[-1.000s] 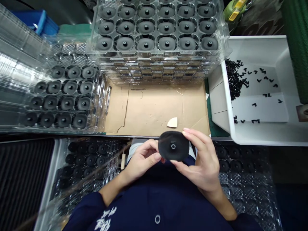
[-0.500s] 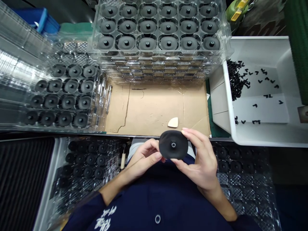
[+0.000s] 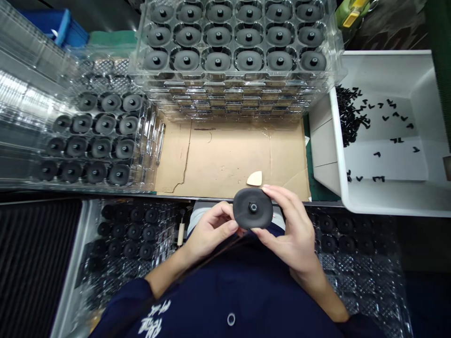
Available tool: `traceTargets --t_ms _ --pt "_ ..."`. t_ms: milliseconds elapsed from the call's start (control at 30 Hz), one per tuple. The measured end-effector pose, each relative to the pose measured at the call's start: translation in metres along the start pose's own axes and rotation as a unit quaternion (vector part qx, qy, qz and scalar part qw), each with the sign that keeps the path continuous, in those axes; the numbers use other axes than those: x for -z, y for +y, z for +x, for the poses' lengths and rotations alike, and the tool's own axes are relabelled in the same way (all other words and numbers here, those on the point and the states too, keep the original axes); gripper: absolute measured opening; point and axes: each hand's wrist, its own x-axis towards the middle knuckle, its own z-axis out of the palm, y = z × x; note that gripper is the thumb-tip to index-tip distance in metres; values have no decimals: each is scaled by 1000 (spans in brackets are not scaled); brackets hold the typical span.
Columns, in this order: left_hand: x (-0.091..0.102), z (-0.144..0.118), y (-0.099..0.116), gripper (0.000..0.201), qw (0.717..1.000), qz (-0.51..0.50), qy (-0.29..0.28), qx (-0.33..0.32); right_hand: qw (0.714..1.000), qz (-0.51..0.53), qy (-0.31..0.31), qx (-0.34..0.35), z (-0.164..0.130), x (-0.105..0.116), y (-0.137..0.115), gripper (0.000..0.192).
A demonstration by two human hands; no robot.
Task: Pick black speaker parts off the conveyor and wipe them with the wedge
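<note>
A black rounded disc [image 3: 246, 218] with a short hollow stem at its centre is held up over my lap, just in front of the bench edge. My right hand [image 3: 294, 230] grips its right side, with fingers at the upper edge and the thumb below. At the disc's left edge, my left hand [image 3: 214, 230] is closed, thumb towards the curled fingers; part of the grip is hidden behind the disc. Just beyond the disc, a small cream-coloured wedge [image 3: 255, 179] lies on the cardboard sheet [image 3: 225, 155].
Stacked clear plastic trays [image 3: 232, 77] with similar discs stand at the back. Another disc-filled tray [image 3: 141, 162] is on the left. A white bin [image 3: 384, 199] at right holds small black angled pieces [image 3: 348, 117]. More trays [image 3: 123, 267] sit below the bench edge.
The disc has turned and tilted slightly in my fingers, so its face shows more squarely. Both hands keep their places, and the whole view has shifted a little.
</note>
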Motion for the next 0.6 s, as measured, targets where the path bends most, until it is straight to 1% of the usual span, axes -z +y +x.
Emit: traceTargets --t_ms 200,367,600 --pt "0 2 0 13 1000 -14 2 10 1000 7 -10 3 2 -1 4 55" --pt "1 4 -1 16 1000 -2 14 21 1000 6 -7 -5 3 -2 5 56" --pt "2 5 -2 5 1000 -27 2 0 1000 23 11 -11 0 -3 7 62"
